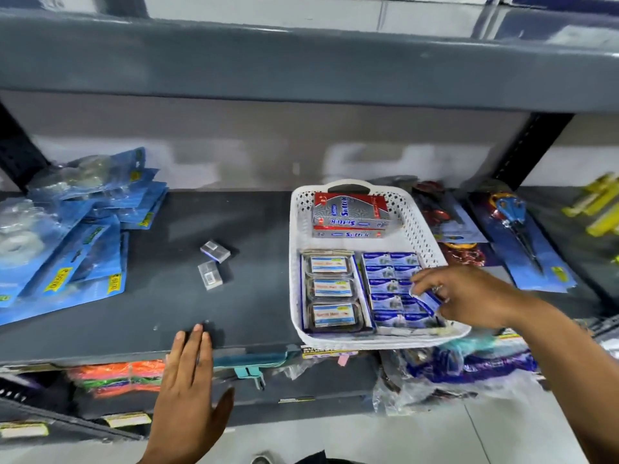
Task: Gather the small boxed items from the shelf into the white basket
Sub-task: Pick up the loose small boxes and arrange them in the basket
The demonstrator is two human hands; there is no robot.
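Observation:
A white perforated basket (418, 229) sits on the dark shelf (160, 296), overhanging its front edge. Inside lie red and silver boxes (351, 212) at the back, clear-lidded packs (331, 289) at the front left, and rows of small blue boxes (388, 272) at the right. My right hand (469, 296) is over the basket's right front corner, fingers closed on one small blue box (428, 301). Two small silver boxes (215, 251) (210, 274) lie loose on the shelf left of the basket. My left hand (187, 380) rests flat on the shelf's front edge, fingers apart, empty.
Blue blister packs (83, 229) are piled at the shelf's left. Carded scissors (522, 236) and dark packs lie right of the basket, yellow items (599, 209) further right. A grey shelf (301, 61) runs overhead. Below are orange goods (117, 376) and plastic-wrapped packs (469, 366).

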